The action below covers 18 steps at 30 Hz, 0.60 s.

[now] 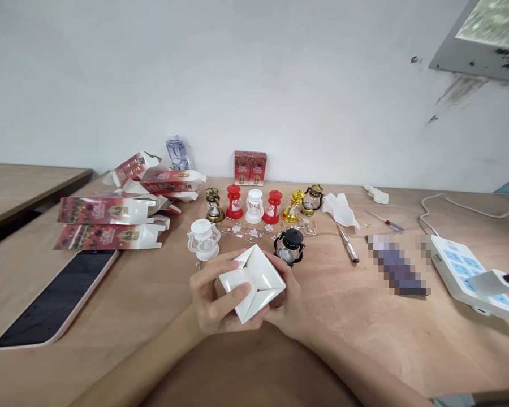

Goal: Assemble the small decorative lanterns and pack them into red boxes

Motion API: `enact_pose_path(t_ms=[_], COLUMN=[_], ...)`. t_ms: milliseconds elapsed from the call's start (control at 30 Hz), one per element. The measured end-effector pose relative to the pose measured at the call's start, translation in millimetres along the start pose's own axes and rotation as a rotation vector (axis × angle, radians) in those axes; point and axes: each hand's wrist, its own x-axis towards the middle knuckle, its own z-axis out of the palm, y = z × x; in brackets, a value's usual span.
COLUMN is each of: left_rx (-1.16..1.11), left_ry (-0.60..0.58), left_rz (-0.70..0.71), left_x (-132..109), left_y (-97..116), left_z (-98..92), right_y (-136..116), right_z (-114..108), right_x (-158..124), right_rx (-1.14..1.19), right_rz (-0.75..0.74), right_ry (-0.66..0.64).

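A small white cardboard box is held end-on toward me, its folded flaps meeting in the middle. My left hand grips it from the left, with the thumb pressed on the flaps. Round the box's right side my right hand is closed, its fingers partly hidden. Just beyond the hands stand a white mini lantern on the left and a black mini lantern on the right. Behind them is a row of several more lanterns, among them a white one and a red one.
Flattened red boxes pile up at the left, near a phone. Two upright red boxes and a bottle stand by the wall. Small metal parts, screwdrivers, crumpled tissue and a power strip lie around.
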Motion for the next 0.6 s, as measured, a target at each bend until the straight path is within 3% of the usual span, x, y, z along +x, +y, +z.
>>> enact_pose_path(t_ms=[100,233,600], left_rx=[-0.045,-0.03,-0.03], left_ry=[0.055,0.012,-0.108], left_rz=[0.161,0.182,0.179], left_x=[6.1,14.0,20.2], left_y=[-0.6,-2.9,5.6], left_z=[0.1,-2.4,-12.6], right_y=[0.4,-0.2,-4.0], right_z=[0.6,-0.4,-0.9], right_x=[-0.4,-2.0,-3.8], right_rx=[0.012,0.054,-0.102], right_rz=[-0.023,-0.033,-0.205], right_ry=[0.013,0.022,0.023])
